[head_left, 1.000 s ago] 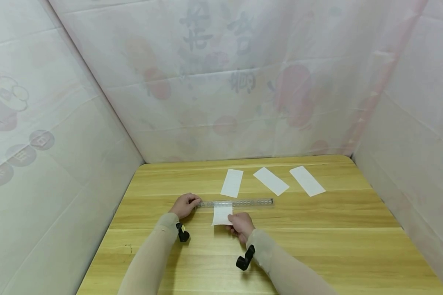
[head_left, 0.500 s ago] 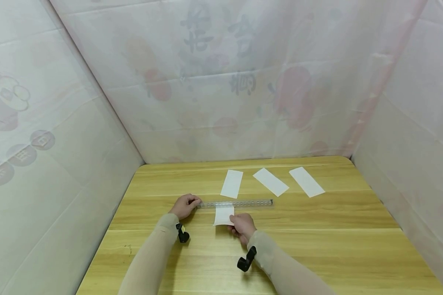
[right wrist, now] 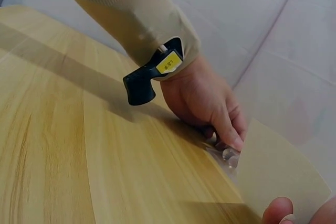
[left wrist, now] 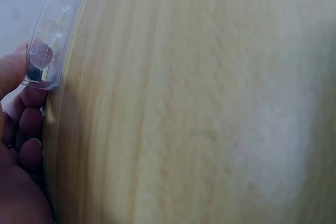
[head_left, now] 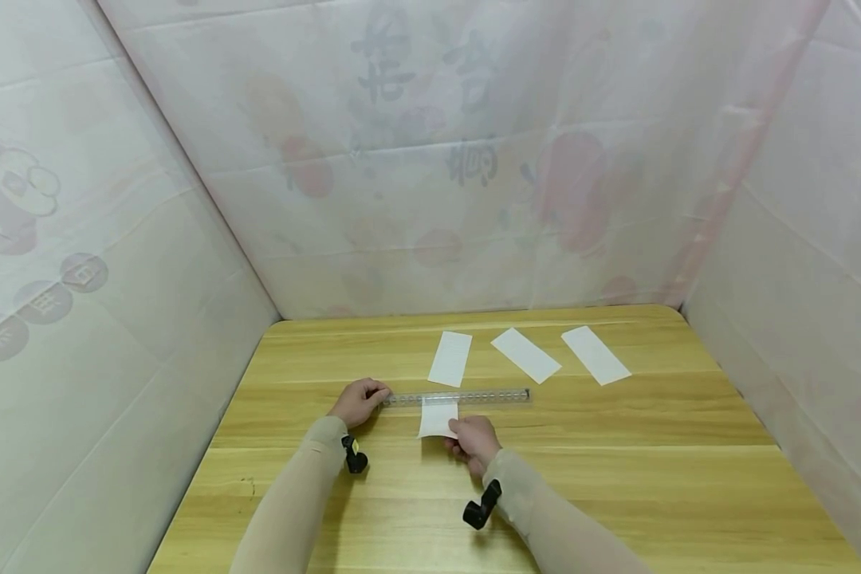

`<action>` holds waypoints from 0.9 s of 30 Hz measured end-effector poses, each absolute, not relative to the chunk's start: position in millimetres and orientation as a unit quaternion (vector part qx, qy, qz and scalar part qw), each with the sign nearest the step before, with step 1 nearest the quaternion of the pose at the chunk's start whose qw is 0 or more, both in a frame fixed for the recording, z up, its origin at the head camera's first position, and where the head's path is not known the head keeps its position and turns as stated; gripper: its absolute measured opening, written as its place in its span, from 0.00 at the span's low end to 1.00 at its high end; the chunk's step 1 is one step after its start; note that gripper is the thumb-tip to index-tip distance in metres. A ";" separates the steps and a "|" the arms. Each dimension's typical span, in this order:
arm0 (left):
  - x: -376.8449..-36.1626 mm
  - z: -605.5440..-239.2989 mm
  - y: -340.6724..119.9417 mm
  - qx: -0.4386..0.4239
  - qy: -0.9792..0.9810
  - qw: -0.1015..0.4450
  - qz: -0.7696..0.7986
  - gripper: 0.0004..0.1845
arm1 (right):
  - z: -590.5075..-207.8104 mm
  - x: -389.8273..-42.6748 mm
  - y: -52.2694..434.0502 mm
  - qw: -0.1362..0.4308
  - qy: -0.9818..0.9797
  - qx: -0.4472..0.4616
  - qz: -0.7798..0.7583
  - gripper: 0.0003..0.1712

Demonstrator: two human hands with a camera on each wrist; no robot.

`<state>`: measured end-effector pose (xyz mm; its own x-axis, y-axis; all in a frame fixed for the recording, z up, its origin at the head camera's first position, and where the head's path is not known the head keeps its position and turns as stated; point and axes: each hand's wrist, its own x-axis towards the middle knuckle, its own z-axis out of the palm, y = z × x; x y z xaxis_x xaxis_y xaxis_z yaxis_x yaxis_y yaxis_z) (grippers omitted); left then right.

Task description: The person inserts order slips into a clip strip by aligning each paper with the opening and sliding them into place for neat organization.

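A long, narrow clear plastic strip (head_left: 491,395) with a row of round shapes lies crosswise in the head view. My left hand (head_left: 359,401) pinches its left end between thumb and fingers; the left wrist view shows the end of the strip (left wrist: 51,40) at that thumb. A small white sheet of paper (head_left: 438,419) has its far edge at the strip, overlapping it. The right hand (head_left: 477,441) pinches the paper's near right corner, and the sheet bows upward at the near edge. In the right wrist view the paper (right wrist: 275,166) stands curved before the fingertips.
Three white paper slips lie beyond the strip: a left one (head_left: 450,359), a slanted middle one (head_left: 527,355) and a right one (head_left: 595,355). The wooden table (head_left: 617,494) ends at fabric walls at the back and sides. Each wrist carries a black camera mount.
My right hand and the paper have shifted slightly to the right along the strip. The left hand stays at the strip's left end.
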<state>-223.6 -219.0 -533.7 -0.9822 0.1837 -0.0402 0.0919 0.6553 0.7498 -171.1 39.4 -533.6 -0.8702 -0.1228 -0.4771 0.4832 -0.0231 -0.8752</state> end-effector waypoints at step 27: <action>-230.4 -524.5 -212.8 0.119 0.938 0.063 0.320 0.09 | -538.1 -171.1 47.2 0.212 0.662 0.138 -0.705 0.16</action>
<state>-230.4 -212.8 -524.5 -0.9634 0.2647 -0.0423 0.1834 0.7661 0.6160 -171.1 47.2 -538.1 -0.8721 -0.1171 -0.4752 0.4816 -0.0323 -0.8758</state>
